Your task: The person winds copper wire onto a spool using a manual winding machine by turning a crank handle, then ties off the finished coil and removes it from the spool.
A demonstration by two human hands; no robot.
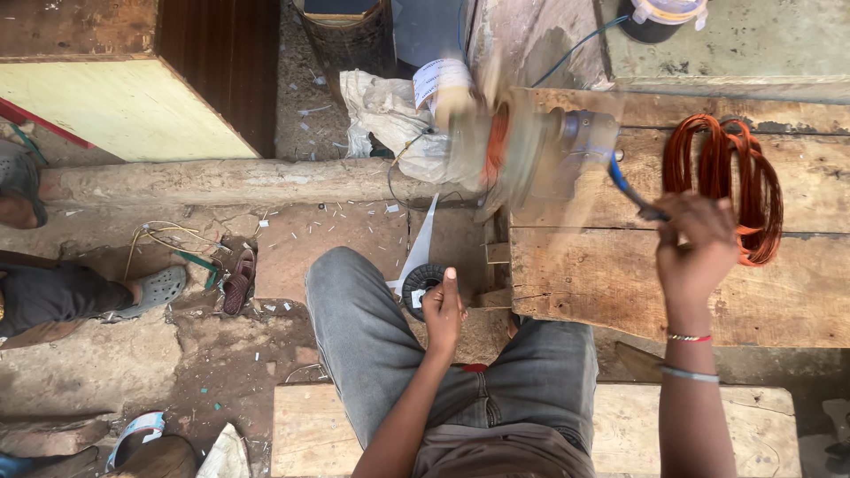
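Observation:
My right hand (695,243) is closed around the blue crank handle (630,188) of a hand winding machine (553,150) that stands on a worn wooden bench (620,283). The machine's spindle, with orange-brown wire on it, is blurred from spinning. My left hand (443,310) hangs below the bench edge and holds a small black spool (418,285) above my left knee. A loose coil of copper wire (739,181) lies on the bench just right of my right hand.
Crumpled white plastic bags (390,119) lie past the winder. Another person's leg and grey clog (155,288) are at the left, with a brown sandal (239,281) and wire scraps on the dirt floor. I sit on a wooden plank (310,425).

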